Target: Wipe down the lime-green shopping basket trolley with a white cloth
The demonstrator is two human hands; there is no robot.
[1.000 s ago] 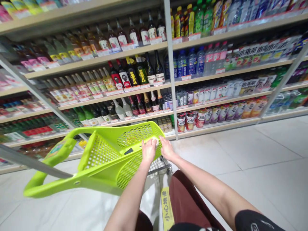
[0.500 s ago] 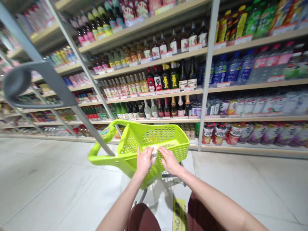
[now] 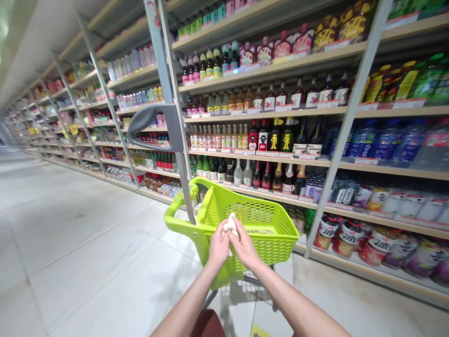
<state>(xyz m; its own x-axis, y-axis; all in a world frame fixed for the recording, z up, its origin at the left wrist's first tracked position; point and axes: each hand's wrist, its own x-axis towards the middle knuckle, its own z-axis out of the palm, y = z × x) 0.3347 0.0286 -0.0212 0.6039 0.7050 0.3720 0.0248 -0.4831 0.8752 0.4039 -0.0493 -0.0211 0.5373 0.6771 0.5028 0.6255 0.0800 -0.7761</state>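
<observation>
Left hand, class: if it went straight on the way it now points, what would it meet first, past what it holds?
Past the crumpled white wad, the left hand would probably meet the green basket first. Its height is unclear, so which side is uncertain.

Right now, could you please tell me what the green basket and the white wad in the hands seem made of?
Green basket: probably smooth moulded plastic, judging by its sheen and regular perforations. White wad: matte and soft-looking from its crumpled folds, perhaps tissue or thin cloth.
</observation>
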